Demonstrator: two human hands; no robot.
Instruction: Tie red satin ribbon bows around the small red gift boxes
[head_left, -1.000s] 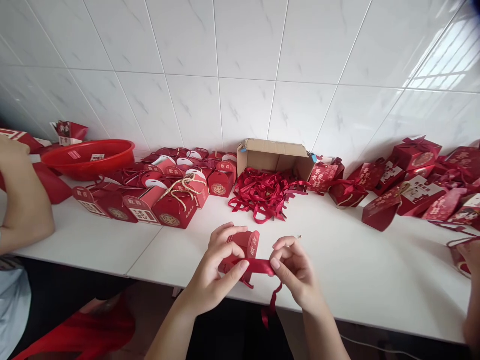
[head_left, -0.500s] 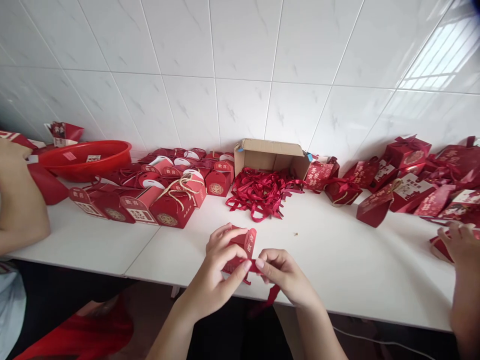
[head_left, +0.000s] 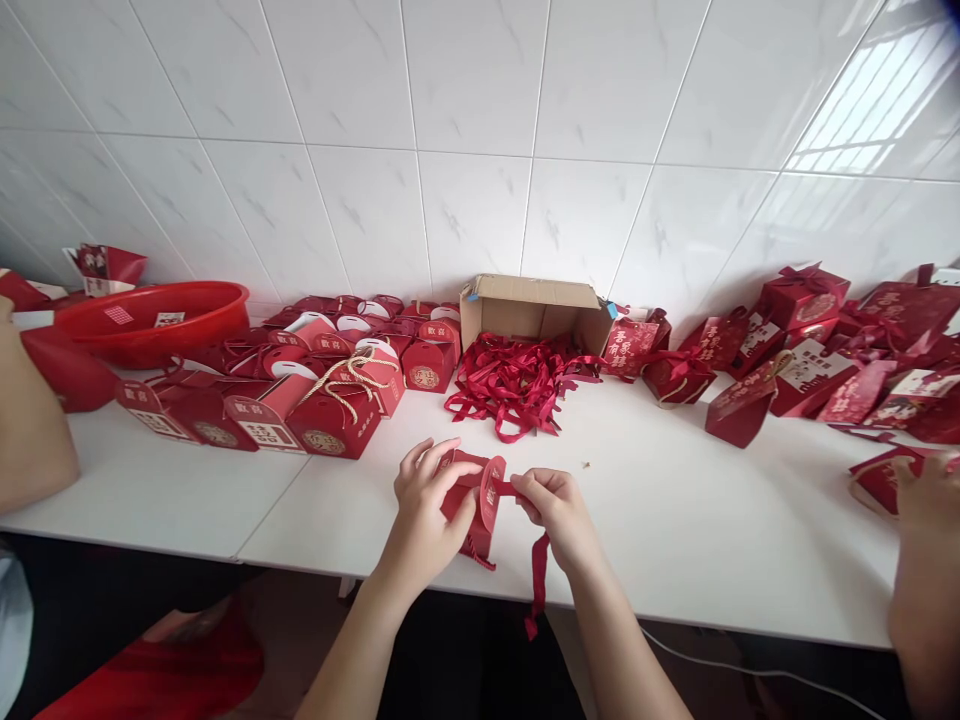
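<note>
One small red paper gift box (head_left: 480,505), at the near desk (head_left: 675,540) edge. Light, thin card, likely crushable; best held by its side walls. Left hand (head_left: 424,520) fingers clasp it; right hand (head_left: 559,510) fingers pinch its soft, slippery ribbon (head_left: 537,570).

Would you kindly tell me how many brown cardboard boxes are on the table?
1: the open brown cardboard box lies against the tiled wall, behind the red ribbon pile.
</note>
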